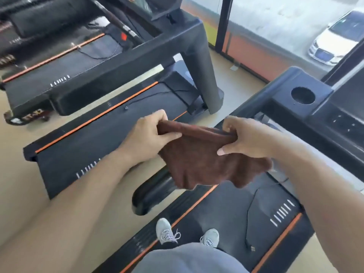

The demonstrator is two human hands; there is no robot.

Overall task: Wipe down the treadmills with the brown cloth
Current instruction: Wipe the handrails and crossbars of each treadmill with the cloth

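Note:
The brown cloth (204,162) hangs in the air in front of me, stretched between both hands along its top edge. My left hand (149,133) pinches the cloth's left corner. My right hand (248,136) grips the right end, thumb pressed over the fabric. I stand on the belt of the nearest black treadmill (226,209), which has orange side stripes. Its console (307,101) with a round cup hole is at the right. A second treadmill (94,133) lies to the left, and a third treadmill (59,62) sits beyond it.
A thin black cord with a clip (251,229) lies on the belt by my grey shoes (167,231). The near treadmill's left handrail end (151,194) juts out below the cloth. Beige floor (17,164) runs between the machines. A window (295,22) at the top right shows a white car (334,38).

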